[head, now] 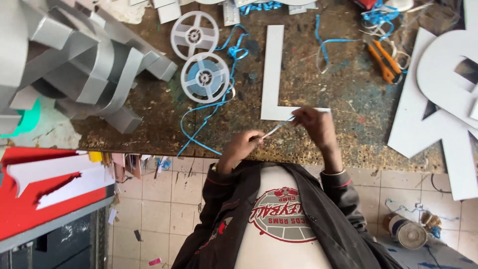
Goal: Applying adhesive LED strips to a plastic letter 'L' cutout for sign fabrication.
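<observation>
Paint-stained tabletop (pixel 348 89) carries a white L-shaped letter (pixel 274 74) just beyond both hands. Left hand (pixel 244 147) and right hand (pixel 311 122) each pinch an end of a thin blue-white strip (pixel 276 128), stretched between them. Best kept taut and straight, judging by the slack blue tape (pixel 199 127) trailing leftward toward two reels (pixel 204 77).

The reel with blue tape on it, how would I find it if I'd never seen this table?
Start at the white L-shaped letter lying on the worn workbench. Left of it lie two white spoked reels. The far reel is bare; the tape reel, nearer the person, has blue tape wound inside.
</observation>
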